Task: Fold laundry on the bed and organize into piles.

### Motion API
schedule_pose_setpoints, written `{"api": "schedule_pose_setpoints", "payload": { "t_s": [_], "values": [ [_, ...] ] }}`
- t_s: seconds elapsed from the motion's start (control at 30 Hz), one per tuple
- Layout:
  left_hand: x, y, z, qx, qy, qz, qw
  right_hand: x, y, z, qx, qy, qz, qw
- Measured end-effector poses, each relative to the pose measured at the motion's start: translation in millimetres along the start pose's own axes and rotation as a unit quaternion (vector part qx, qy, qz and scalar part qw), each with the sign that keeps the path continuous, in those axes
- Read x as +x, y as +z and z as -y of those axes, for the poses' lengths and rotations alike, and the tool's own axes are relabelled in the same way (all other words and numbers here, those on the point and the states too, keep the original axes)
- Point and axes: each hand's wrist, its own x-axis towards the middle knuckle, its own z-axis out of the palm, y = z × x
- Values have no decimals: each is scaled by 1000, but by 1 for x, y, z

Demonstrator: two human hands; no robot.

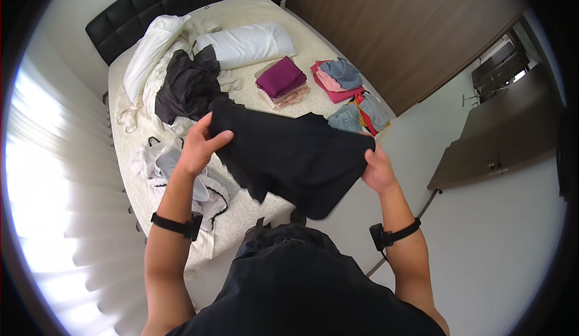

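A black garment (292, 155) is stretched between my two hands, over the near edge of the bed. My left hand (202, 146) grips its left end, with the thumb on top. My right hand (377, 168) pinches its right upper corner. The lower part of the cloth hangs loose toward my body, and its exact kind is hard to make out. Just beyond my left hand lies a crumpled dark grey cloth (188, 83). Below that hand, rumpled white and grey clothes (202, 182) with black trim are spread on the bed (244, 200).
Past the black garment sit a folded purple pile (281, 78), a pink and blue folded stack (338, 78) and several colourful clothes (365, 114). White pillows (247, 45) rest near the black headboard (163, 4). A curtain (66, 185) hangs left; brown wardrobe doors (392, 28) stand right.
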Motion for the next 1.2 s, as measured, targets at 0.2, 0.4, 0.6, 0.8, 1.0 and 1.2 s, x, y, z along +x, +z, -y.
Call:
{"api": "schedule_pose_setpoints", "payload": {
  "t_s": [0.2,0.4,0.6,0.8,1.0,1.2],
  "values": [
    [20,11,54,100,-121,129,979,-1,-38,-96,-23,160,-67,985],
    [21,96,76,394,-84,121,907,15,-49,-132,-166,104,-147,970],
    [10,197,124,332,-25,244,911,24,-73,-159,74,162,-86,980],
    [35,208,134,69,-184,446,873,45,-129,-104,257,144,-195,935],
    [75,163,208,268,-250,221,904,85,-328,-35,165,68,-307,935],
    [30,72,280,407,-415,41,813,175,-474,101,-516,23,-461,722]
  ]
}}
